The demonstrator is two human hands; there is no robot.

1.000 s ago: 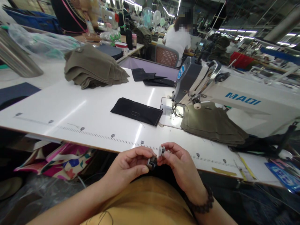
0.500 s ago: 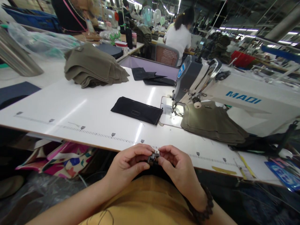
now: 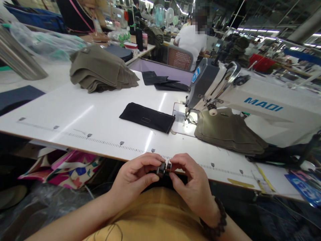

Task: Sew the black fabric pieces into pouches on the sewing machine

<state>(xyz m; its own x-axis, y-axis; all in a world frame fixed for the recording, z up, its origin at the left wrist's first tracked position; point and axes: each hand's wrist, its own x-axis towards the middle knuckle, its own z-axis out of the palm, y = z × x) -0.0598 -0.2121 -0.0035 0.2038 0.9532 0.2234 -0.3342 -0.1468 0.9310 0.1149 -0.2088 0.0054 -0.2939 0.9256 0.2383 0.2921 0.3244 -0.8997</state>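
Note:
Just past the table's front edge, my left hand (image 3: 140,174) pinches a small dark metal part (image 3: 161,170), which looks like a bobbin case. My right hand (image 3: 189,175) holds a small round metal piece (image 3: 169,166), like a bobbin, between thumb and fingers, close beside the first part. A narrow gap shows between the two pieces. Beyond my hands, a black fabric piece (image 3: 147,117) with a small stitched rectangle lies flat on the white table (image 3: 100,124), left of the needle plate of the sewing machine (image 3: 263,100).
Olive fabric pieces (image 3: 225,130) lie under the machine arm. A stack of olive pieces (image 3: 100,68) stands at the back left, with black pieces (image 3: 160,80) beside it. A blue package (image 3: 302,187) lies at the right. A person in white (image 3: 192,42) sits beyond the table.
The small round piece in my right hand has moved slightly away from the dark part in my left hand, so a gap now shows. The view has shifted slightly.

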